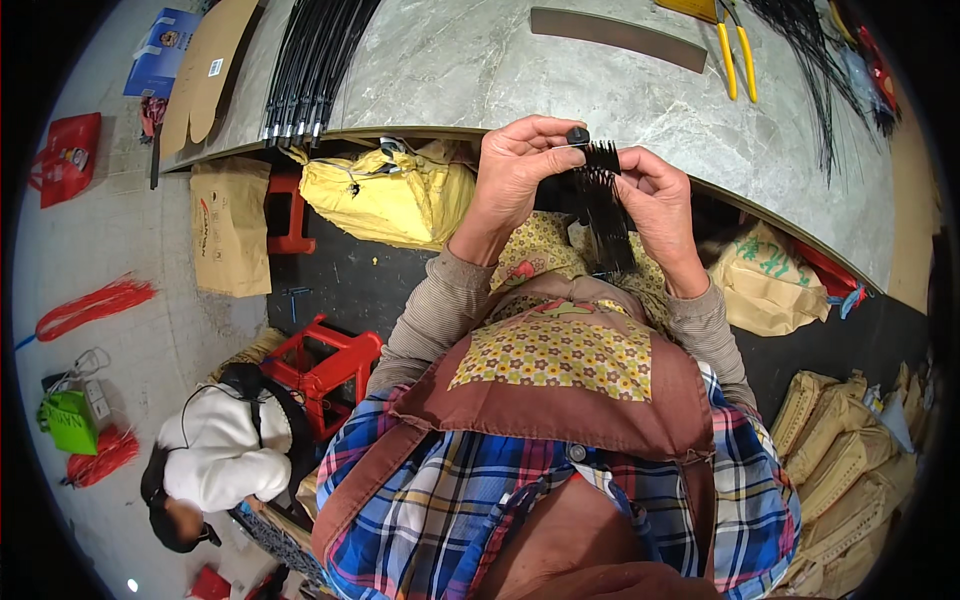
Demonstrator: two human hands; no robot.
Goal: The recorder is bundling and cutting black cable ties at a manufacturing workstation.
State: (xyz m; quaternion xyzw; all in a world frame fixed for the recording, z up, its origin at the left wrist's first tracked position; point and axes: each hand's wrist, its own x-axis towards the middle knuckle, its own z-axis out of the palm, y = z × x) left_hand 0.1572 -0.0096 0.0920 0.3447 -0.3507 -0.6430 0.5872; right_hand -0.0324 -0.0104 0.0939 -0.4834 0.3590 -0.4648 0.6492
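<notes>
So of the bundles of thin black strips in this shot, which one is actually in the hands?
The short bundle of black strips, gripped between the left hand and right hand. The long bundle and the loose one lie untouched on the grey table.

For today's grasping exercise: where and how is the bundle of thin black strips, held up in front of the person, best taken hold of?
Probably at the upper end of the bundle of black strips, pinched across its flat width from both sides, as the left hand and right hand do. There the strips are gathered near the small black cap; lower down they hang loose and could splay.
</notes>
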